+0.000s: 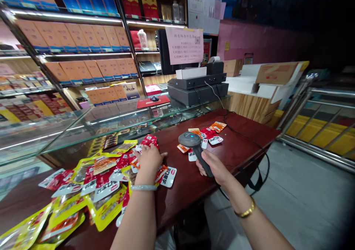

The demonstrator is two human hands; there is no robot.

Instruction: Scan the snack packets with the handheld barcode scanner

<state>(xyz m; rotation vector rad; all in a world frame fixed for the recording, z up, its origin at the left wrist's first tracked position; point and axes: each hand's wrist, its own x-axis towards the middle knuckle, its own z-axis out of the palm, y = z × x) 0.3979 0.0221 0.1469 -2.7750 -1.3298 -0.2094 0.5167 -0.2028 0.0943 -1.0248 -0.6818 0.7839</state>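
My right hand (215, 165) is wrapped round the handle of a dark grey barcode scanner (203, 157), whose head points away to the left over the table. A blue light glows on its top. With fingers spread, my left hand (149, 157) rests on the right end of a heap of snack packets, touching a red packet (150, 140). Yellow packets (109, 207) and red-and-white packets (104, 186) make up the heap. Beyond the scanner lies a smaller group of packets, among them an orange packet (217, 126) and a white-and-red packet (215, 140).
The dark red table (183, 191) adjoins a glass display counter (116, 120). On the counter stand a cash register (196, 93) and a monitor with a pink notice (184, 45). The scanner's black cable (266, 157) loops off the table's right side. A metal railing (318, 132) stands at right.
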